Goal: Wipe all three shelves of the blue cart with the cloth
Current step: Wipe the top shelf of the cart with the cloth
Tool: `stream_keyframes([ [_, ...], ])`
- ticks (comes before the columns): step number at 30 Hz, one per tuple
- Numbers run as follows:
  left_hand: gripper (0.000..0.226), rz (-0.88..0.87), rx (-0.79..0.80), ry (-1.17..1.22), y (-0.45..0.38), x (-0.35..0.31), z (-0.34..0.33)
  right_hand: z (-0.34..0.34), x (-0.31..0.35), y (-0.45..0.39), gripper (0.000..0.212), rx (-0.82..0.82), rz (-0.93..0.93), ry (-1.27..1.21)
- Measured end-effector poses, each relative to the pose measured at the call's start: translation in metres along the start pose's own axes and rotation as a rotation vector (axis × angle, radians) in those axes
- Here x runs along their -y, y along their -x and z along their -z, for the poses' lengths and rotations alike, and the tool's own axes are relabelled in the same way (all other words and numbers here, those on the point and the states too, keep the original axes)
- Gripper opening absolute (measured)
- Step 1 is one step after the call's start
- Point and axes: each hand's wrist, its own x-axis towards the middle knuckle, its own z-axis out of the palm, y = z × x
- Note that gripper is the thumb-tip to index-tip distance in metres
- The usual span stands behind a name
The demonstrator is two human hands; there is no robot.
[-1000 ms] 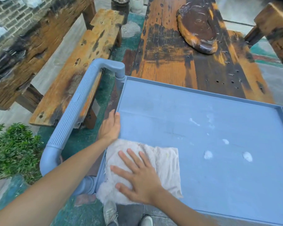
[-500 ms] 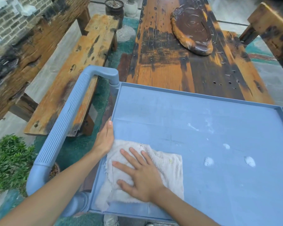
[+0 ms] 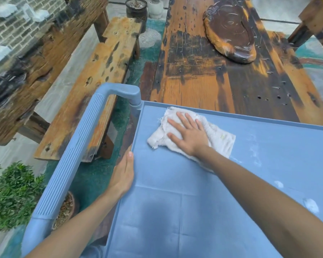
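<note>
The blue cart's top shelf (image 3: 175, 211) fills the lower right of the view, with its ribbed handle (image 3: 69, 159) at the left. A white frayed cloth (image 3: 220, 140) lies near the shelf's far left corner. My right hand (image 3: 188, 135) presses flat on the cloth, fingers spread. My left hand (image 3: 124, 174) rests along the shelf's left rim, fingers straight. White smears (image 3: 309, 204) mark the shelf on the right. The lower shelves are hidden.
A worn wooden table (image 3: 203, 75) stands right behind the cart, with a dark carved slab (image 3: 231, 32) on it. A wooden bench (image 3: 93, 75) runs along the left. A potted green shrub (image 3: 9, 192) sits beside the handle.
My right hand has pushed the cloth from the near left corner up to the far left corner of the shelf. My left hand stays on the left rim.
</note>
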Motion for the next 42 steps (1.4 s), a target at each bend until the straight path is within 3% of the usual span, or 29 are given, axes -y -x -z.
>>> stream_keyframes([
  [10, 0.050, -0.029, 0.014, 0.046, -0.004, 0.001, 0.002, 0.006, -0.005, 0.001, 0.064, 0.017, 0.020, -0.001],
  [19, 0.044, -0.099, -0.026, -0.044, 0.002, -0.007, 0.001, -0.014, 0.011, 0.100, 0.064, 0.009, 0.064, 0.033],
  [24, 0.042, -0.143, -0.104, -0.251, 0.004, -0.005, -0.002, -0.029, 0.017, 0.190, 0.061, -0.005, 0.128, 0.020],
  [30, 0.046, -0.033, -0.280, -0.582, 0.010, -0.009, -0.006, -0.041, 0.018, 0.290, 0.059, -0.011, 0.170, 0.001],
  [32, 0.052, -0.198, -0.346, -0.723, 0.018, -0.017, -0.011, -0.042, 0.014, 0.317, 0.058, -0.010, 0.170, 0.001],
  [34, 0.050, -0.467, -0.286, -0.870, 0.027, -0.027, -0.025, -0.038, 0.013, 0.327, 0.056, 0.008, 0.172, -0.016],
  [36, 0.051, -0.598, -0.123, -0.861, 0.032, -0.044, -0.057, -0.033, 0.014, 0.328, 0.056, 0.028, 0.165, -0.029],
  [38, 0.055, -0.562, 0.013, -0.775, 0.038, -0.058, -0.092, -0.030, 0.015, 0.329, 0.056, 0.043, 0.162, -0.038],
  [42, 0.060, -0.479, 0.052, -0.767, 0.036, -0.054, -0.127, -0.032, 0.008, 0.330, 0.056, 0.019, 0.153, -0.074],
])
